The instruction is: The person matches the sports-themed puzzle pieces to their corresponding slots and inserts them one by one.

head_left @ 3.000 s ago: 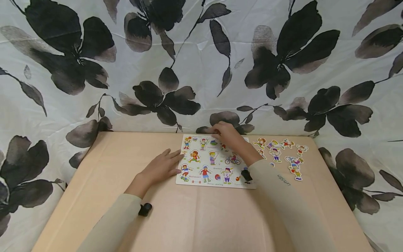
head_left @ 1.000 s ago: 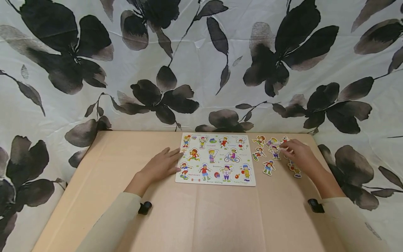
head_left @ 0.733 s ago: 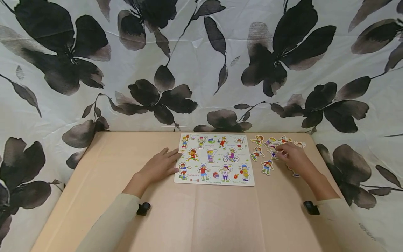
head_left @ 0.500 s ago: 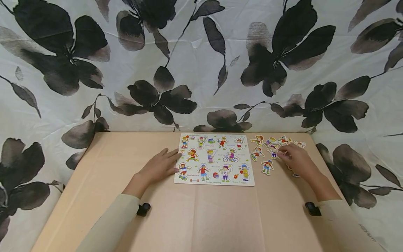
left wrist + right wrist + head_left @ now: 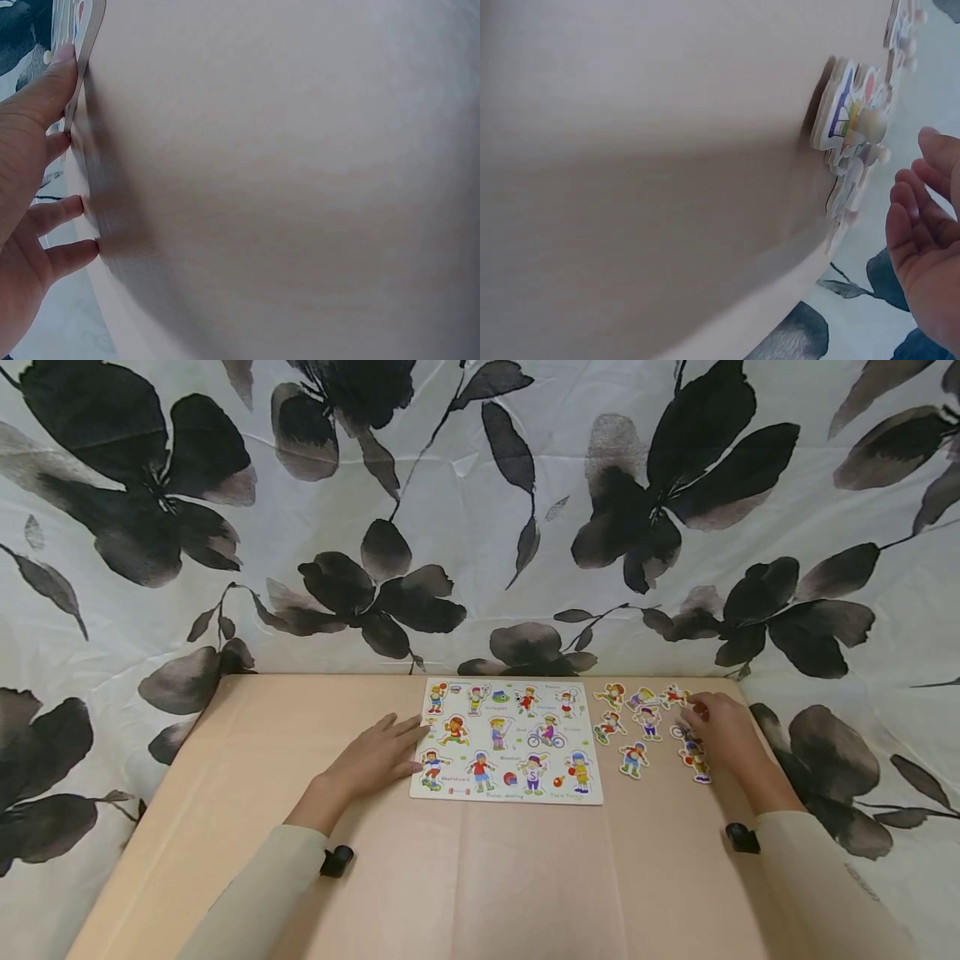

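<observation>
A white puzzle board (image 5: 477, 739) printed with children at sport lies at the table's far side. My left hand (image 5: 375, 756) rests at its left edge with fingers extended; in the left wrist view the thumb (image 5: 56, 82) lies on the board's top and other fingertips touch the table. Right of the board lie several child-shaped puzzle pieces, among them one in purple trousers (image 5: 647, 722). My right hand (image 5: 727, 735) hovers at the right end of this group, fingers loosely bent. In the right wrist view nothing shows between its fingers, and knobbed pieces (image 5: 844, 112) lie beyond them.
One puzzle piece (image 5: 633, 760) lies apart, nearer the front. Several others overlap near the right hand (image 5: 693, 756). The tan table (image 5: 540, 885) ends at a floral cloth (image 5: 510, 527) hanging behind it and lying along its sides.
My right hand has gone from above the board to the pieces, reached near the purple-trousered one, then moved farther right. That piece stays on the table. My left hand stays at the board's edge.
</observation>
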The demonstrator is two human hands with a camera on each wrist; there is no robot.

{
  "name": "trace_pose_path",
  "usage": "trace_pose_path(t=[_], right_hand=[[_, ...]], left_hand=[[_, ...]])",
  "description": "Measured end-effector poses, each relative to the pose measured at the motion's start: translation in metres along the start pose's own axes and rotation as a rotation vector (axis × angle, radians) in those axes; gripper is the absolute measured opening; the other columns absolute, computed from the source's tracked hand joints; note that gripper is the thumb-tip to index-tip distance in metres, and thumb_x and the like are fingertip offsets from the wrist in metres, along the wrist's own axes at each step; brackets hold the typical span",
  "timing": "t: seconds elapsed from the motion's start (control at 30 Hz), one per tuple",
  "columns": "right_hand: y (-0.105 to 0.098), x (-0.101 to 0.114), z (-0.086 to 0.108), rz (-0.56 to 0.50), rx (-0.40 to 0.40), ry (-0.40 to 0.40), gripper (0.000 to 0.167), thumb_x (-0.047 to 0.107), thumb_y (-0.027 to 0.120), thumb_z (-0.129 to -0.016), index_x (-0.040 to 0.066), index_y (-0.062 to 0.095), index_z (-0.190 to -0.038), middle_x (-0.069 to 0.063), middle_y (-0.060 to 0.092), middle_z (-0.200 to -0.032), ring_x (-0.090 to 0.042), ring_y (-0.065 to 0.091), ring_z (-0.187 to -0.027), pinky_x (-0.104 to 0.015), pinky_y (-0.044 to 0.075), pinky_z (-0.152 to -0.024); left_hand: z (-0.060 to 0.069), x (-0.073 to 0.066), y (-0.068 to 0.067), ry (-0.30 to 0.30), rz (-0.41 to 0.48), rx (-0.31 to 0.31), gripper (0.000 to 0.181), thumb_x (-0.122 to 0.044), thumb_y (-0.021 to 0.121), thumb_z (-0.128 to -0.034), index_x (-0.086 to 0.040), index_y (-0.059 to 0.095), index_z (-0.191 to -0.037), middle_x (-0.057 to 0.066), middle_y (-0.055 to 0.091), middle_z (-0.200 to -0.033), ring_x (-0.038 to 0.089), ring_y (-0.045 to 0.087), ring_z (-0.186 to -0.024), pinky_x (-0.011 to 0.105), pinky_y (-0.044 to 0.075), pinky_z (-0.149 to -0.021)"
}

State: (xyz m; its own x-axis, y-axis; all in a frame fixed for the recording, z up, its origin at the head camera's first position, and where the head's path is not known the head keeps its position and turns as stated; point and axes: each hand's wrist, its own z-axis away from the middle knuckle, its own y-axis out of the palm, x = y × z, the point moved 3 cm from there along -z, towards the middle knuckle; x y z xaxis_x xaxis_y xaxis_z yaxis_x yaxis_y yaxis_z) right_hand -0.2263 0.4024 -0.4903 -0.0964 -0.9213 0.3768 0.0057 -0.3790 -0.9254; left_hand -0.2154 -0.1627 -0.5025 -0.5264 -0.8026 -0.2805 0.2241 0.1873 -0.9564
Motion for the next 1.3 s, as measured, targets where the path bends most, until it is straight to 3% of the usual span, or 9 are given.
trace_pose_path(t=[0.1,0.27,0.43,0.57,0.83,1.0,1.3], right_hand=[[0.002,-0.001,-0.013,0.019,0.001,0.008,0.042,0.021,0.06,-0.106,-0.008,0.055,-0.135,-0.027,0.059,-0.112,-0.039,0.056,-0.097,-0.058,0.053,-0.086],[0.005,-0.004,-0.031,0.071,-0.002,0.007,0.043,0.019,0.063,-0.103,-0.014,0.058,-0.13,-0.034,0.062,-0.117,-0.05,0.058,-0.109,-0.065,0.049,-0.099],[0.007,-0.008,-0.039,0.044,0.021,0.03,0.036,0.018,0.061,-0.104,-0.013,0.062,-0.122,-0.033,0.066,-0.111,-0.046,0.061,-0.1,-0.06,0.054,-0.088],[0.009,-0.011,-0.042,0.048,0.031,0.06,0.031,0.018,0.059,-0.105,-0.012,0.063,-0.115,-0.03,0.065,-0.105,-0.041,0.058,-0.092,-0.056,0.054,-0.081],[0.012,-0.012,-0.045,0.071,-0.039,0.047,0.023,0.013,0.058,-0.105,-0.009,0.063,-0.106,-0.028,0.065,-0.099,-0.042,0.057,-0.088,-0.056,0.051,-0.076],[0.011,-0.007,-0.044,0.062,-0.061,0.065,0.02,0.01,0.057,-0.104,-0.009,0.061,-0.109,-0.028,0.059,-0.102,-0.043,0.055,-0.093,-0.057,0.052,-0.08],[0.004,0.018,-0.035,0.019,-0.108,-0.036,0.02,0.011,0.055,-0.102,-0.007,0.063,-0.106,-0.024,0.058,-0.097,-0.038,0.054,-0.088,-0.051,0.051,-0.074]], left_hand=[[0.001,0.001,0.001,0.001,-0.004,0.0,0.069,-0.049,0.066,-0.099,-0.015,0.047,-0.157,0.01,0.04,-0.165,0.054,0.034,-0.148,0.066,0.036,-0.117],[0.002,0.001,0.002,0.006,-0.005,0.01,0.069,-0.05,0.064,-0.0996,-0.016,0.045,-0.158,0.01,0.039,-0.166,0.053,0.034,-0.149,0.066,0.036,-0.118],[0.0,0.0,0.003,0.024,-0.016,0.005,0.07,-0.05,0.064,-0.1,-0.016,0.044,-0.158,0.009,0.039,-0.166,0.052,0.036,-0.148,0.064,0.036,-0.119],[-0.003,-0.002,0.005,0.04,-0.011,0.0,0.07,-0.049,0.064,-0.0999,-0.016,0.044,-0.158,0.01,0.039,-0.166,0.053,0.036,-0.148,0.064,0.036,-0.119],[-0.003,-0.003,0.007,0.035,-0.015,-0.003,0.069,-0.049,0.064,-0.1002,-0.017,0.044,-0.159,0.008,0.038,-0.166,0.052,0.035,-0.149,0.063,0.036,-0.12],[-0.002,-0.002,0.005,0.032,-0.027,-0.007,0.07,-0.048,0.065,-0.0997,-0.016,0.044,-0.158,0.009,0.039,-0.166,0.053,0.036,-0.148,0.063,0.036,-0.119],[0.0,0.001,0.004,0.013,-0.038,-0.001,0.07,-0.049,0.064,-0.1,-0.016,0.044,-0.158,0.009,0.039,-0.166,0.052,0.035,-0.149,0.063,0.036,-0.119]])
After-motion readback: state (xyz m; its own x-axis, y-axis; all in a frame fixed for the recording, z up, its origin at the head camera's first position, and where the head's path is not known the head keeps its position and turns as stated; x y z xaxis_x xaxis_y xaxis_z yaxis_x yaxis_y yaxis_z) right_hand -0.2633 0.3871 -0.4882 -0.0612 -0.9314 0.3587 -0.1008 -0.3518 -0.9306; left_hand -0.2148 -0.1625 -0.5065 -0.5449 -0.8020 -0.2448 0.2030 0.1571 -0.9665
